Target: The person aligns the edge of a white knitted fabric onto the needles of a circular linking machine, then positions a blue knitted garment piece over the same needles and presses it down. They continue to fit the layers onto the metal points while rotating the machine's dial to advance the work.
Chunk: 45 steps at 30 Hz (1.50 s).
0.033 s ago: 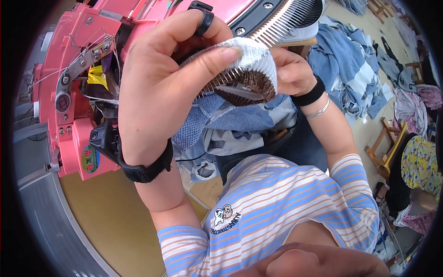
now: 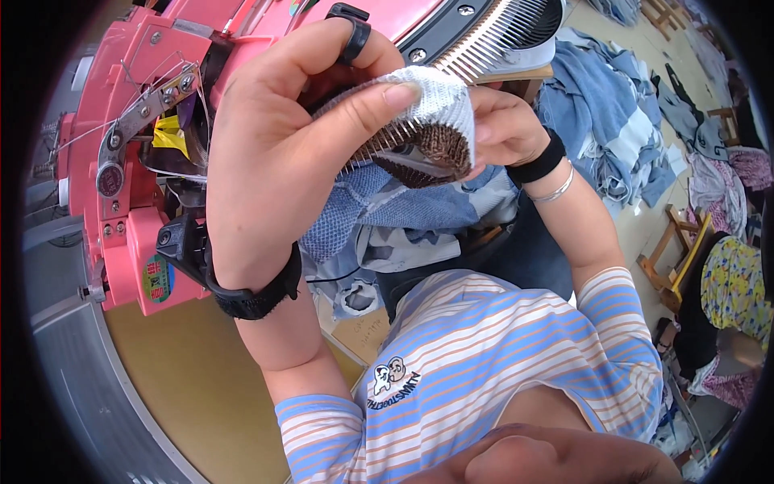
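A knit piece, white [image 2: 442, 87] with a dark brown ribbed part [image 2: 443, 149], hangs on the row of thin metal pins [image 2: 492, 40] of a pink round machine [image 2: 355, 56]. My left hand [image 2: 282, 137] is closed on the knit, its thumb pressing the white part against the pins; its other fingers are partly hidden behind. At the knit's right edge, my right hand [image 2: 509, 125] is closed with bent fingers on the fabric, the fingertips partly covered by it. Below the knit's lower edge, pins show through.
Blue and white knit garments [image 2: 411, 206] lie in a heap below my hands, with more blue garments [image 2: 597, 113] to the right. A metal thread-guide arm [image 2: 129, 125] stands left of my left hand. Wooden stools [image 2: 673, 258] and other fabrics are at the far right.
The knit's right edge has moved slightly left and the brown part has changed its fold. My right fingers have shifted a little at that edge. My left hand stays nearly still.
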Available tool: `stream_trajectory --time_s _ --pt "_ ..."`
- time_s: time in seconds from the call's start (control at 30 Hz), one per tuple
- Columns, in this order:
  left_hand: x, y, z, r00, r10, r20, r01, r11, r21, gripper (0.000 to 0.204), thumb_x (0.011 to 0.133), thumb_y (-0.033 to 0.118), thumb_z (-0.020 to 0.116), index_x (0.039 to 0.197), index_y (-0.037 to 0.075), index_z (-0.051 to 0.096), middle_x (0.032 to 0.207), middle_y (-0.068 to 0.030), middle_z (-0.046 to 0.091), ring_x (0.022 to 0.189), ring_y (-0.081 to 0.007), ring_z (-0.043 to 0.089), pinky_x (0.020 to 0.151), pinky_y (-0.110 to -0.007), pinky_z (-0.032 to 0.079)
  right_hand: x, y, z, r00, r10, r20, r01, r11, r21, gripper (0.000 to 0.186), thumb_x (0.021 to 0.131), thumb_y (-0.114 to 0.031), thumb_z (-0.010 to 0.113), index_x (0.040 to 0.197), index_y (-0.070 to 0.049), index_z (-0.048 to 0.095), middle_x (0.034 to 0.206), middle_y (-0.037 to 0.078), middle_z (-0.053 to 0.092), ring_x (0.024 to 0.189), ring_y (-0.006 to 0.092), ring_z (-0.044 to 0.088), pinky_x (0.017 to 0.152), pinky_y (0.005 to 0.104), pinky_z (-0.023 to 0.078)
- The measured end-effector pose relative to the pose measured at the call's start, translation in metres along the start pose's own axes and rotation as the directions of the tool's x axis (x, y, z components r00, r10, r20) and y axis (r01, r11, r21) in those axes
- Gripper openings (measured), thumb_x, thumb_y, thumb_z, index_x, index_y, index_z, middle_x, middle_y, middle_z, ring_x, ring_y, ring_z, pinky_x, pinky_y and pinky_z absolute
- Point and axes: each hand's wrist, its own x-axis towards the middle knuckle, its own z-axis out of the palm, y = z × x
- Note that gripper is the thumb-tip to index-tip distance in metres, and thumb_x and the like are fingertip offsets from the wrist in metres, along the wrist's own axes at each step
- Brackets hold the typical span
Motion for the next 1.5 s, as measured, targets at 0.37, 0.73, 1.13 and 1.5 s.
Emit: stream_trajectory --time_s 0.37,0.73,1.13,1.5 --pt "0.000 0.005 0.007 1.000 0.004 -0.006 -0.004 1.000 -0.011 0.009 0.077 -0.001 0.058 0.082 -0.003 0.051 0.077 -0.0004 0.052 0.069 -0.0047 0.046 0.063 -0.017 0.037 0.019 -0.004 -0.001 0.993 0.006 0.119 0.058 0.848 -0.526 0.025 0.079 -0.003 0.056 0.103 0.003 0.051 0.081 0.010 0.058 0.069 0.0138 0.059 0.057 0.0241 0.049" --pt "-0.002 0.007 0.008 0.998 -0.003 -0.068 0.006 0.999 0.046 0.009 0.076 -0.001 0.058 0.081 -0.003 0.051 0.075 0.0002 0.049 0.066 -0.0035 0.042 0.059 -0.015 0.033 0.016 0.007 -0.004 0.981 -0.186 -0.061 0.149 0.912 -0.383 0.028 0.081 -0.008 0.057 0.107 -0.002 0.046 0.074 0.002 0.052 0.057 0.0086 0.053 0.051 0.0196 0.042" --pt "-0.002 0.010 0.010 0.997 -0.017 -0.076 0.017 1.000 0.003 0.012 0.076 0.000 0.059 0.084 -0.004 0.052 0.076 -0.0004 0.050 0.068 -0.0043 0.043 0.060 -0.016 0.034 0.003 0.014 -0.005 0.874 -0.403 -0.271 0.410 0.912 -0.034 0.017 0.078 -0.005 0.045 0.094 0.000 0.048 0.094 0.008 0.056 0.091 0.0180 0.053 0.081 0.0319 0.043" --pt "-0.004 0.012 0.008 0.998 -0.004 -0.055 0.007 0.999 0.041 0.011 0.074 -0.003 0.060 0.082 -0.004 0.053 0.077 -0.0009 0.052 0.068 -0.0054 0.045 0.061 -0.017 0.035 -0.012 -0.039 0.071 0.860 -0.351 -0.371 -0.088 0.615 -0.784 0.020 0.073 -0.001 0.053 0.092 0.001 0.051 0.081 0.004 0.054 0.069 0.0064 0.049 0.061 0.0186 0.040"
